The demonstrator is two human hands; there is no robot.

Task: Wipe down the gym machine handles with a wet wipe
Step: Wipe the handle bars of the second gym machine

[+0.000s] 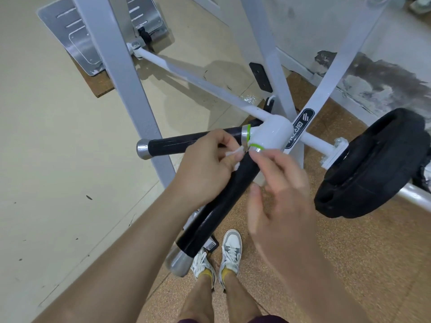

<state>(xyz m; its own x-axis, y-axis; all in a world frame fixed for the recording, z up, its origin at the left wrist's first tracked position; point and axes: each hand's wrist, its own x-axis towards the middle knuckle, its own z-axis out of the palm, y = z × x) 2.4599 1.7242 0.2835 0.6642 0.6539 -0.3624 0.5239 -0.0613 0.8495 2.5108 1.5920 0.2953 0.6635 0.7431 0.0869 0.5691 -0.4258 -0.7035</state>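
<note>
Beige floor (pixel 46 159) meets a brown mat (pixel 349 252) at 4 o'clock; white sneakers (pixel 231 250) stand on the mat at 6 o'clock

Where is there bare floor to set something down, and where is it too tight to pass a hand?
Bare beige floor left of the grey post; bare cork mat between the shoes and the weight plate. Crowded at the white joint, where both black handles meet.

The handles (pixel 224 201) are wrapped in a matt black grip and capped with dull metal ends (pixel 142 149). The frame (pixel 272 134) is coated in glossy white paint. The weight plate (pixel 373 164) is covered in matt black rubber.
</note>
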